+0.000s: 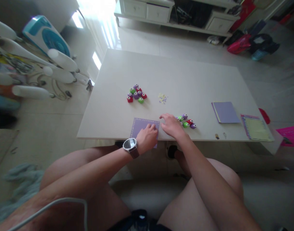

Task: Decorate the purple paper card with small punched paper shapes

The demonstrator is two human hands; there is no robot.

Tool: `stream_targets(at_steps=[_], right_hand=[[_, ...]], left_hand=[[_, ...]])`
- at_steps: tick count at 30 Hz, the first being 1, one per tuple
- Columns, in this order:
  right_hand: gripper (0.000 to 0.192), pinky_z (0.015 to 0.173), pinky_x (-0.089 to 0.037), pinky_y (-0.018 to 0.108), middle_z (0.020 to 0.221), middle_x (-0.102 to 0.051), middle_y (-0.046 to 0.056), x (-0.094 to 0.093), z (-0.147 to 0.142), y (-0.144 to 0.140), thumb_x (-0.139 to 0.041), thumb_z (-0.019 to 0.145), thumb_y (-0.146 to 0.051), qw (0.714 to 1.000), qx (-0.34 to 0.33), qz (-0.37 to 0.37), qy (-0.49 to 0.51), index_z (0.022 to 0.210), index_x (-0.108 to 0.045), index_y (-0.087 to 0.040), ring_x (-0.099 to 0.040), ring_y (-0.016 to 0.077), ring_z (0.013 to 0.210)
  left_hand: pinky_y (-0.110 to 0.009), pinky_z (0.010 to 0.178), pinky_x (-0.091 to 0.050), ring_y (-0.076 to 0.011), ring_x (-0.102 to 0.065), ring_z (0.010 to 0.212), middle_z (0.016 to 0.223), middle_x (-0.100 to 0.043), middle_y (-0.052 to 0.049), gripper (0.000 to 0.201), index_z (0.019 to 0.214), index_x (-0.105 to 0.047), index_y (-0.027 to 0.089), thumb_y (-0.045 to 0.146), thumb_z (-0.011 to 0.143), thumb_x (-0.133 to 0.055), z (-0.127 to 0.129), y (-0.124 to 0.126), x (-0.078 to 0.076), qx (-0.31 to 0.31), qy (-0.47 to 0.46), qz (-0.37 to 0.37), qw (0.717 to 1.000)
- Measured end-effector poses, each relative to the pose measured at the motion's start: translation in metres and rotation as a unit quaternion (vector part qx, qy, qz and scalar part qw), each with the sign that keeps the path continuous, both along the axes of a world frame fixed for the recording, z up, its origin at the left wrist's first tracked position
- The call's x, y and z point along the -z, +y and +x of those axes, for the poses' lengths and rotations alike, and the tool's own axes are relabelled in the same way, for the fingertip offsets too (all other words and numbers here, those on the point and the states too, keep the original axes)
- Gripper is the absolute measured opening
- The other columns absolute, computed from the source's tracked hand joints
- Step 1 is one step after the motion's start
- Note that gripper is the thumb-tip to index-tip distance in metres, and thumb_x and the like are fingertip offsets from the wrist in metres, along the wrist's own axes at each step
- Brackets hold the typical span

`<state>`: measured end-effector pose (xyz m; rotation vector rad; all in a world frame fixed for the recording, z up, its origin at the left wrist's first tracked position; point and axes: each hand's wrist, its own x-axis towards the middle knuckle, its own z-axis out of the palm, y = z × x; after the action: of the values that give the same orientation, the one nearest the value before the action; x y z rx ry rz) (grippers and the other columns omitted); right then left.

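Bare knees (216, 179), hands (158, 131) on purple sheet (142, 125), prob. white table (185, 80).

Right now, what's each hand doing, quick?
Left hand: curled, pressing the purple sheet, not gripping.
Right hand: open, flat on table beside small punches.

A home living room is showing here. A low white table (185, 73) is standing under the hands, on pale floor tiles. Beyond the hands, a white drawer cabinet (147, 11) is lining the far wall, with bags (252, 45) lying near it. A fan (47, 37) is sitting far left of the hands.
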<state>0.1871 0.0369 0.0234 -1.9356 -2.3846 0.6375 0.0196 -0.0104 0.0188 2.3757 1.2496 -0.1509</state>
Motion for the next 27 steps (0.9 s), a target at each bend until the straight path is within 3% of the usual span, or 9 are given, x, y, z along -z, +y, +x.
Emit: stream_targets(at_steps=[6, 12, 19, 27], right_hand=[[0.028, 0.09, -0.048, 0.033, 0.12, -0.073, 0.011, -0.017, 0.042, 0.004, -0.054, 0.089, -0.013, 0.991, 0.089, 0.011, -0.099, 0.11, -0.071, -0.02, -0.066, 0.0262, 0.108], [0.03, 0.083, -0.046, 0.032, 0.114, -0.074, 0.01, -0.006, 0.065, 0.0, -0.055, 0.086, -0.008, 0.987, 0.095, -0.016, -0.132, 0.106, -0.073, -0.02, -0.067, 0.0246, 0.102], [0.02, 0.081, -0.046, 0.028, 0.102, -0.076, 0.009, 0.0, 0.054, 0.002, -0.062, 0.086, -0.011, 0.996, 0.053, -0.05, -0.059, 0.101, -0.073, -0.018, -0.067, 0.0203, 0.093], [0.022, 0.084, -0.046, 0.028, 0.106, -0.075, 0.009, -0.005, 0.037, -0.003, -0.061, 0.086, -0.009, 0.998, 0.03, -0.055, -0.026, 0.103, -0.072, -0.017, -0.066, 0.0202, 0.094]], left_hand=[[-0.038, 0.075, -0.059, -0.0305, -0.054, 0.116, 0.126, -0.058, -0.016, 0.026, 0.117, -0.064, 0.015, 0.023, 0.092, -0.061, 0.0, -0.001, 0.001, -0.006, -0.007, 0.005, 1.0], [-0.041, 0.076, -0.057, -0.0311, -0.055, 0.114, 0.125, -0.06, -0.015, 0.025, 0.115, -0.064, 0.016, 0.025, 0.092, -0.06, 0.002, -0.002, 0.001, 0.0, 0.004, 0.022, 1.0], [-0.041, 0.086, -0.052, -0.0284, -0.055, 0.115, 0.124, -0.061, -0.013, 0.024, 0.117, -0.063, 0.018, 0.018, 0.094, -0.055, -0.008, 0.025, 0.01, -0.033, -0.019, 0.055, 0.998], [-0.044, 0.093, -0.047, -0.0299, -0.055, 0.119, 0.126, -0.06, -0.013, 0.036, 0.119, -0.061, 0.019, 0.027, 0.087, -0.074, -0.014, 0.051, 0.029, -0.094, -0.024, 0.048, 0.994]])
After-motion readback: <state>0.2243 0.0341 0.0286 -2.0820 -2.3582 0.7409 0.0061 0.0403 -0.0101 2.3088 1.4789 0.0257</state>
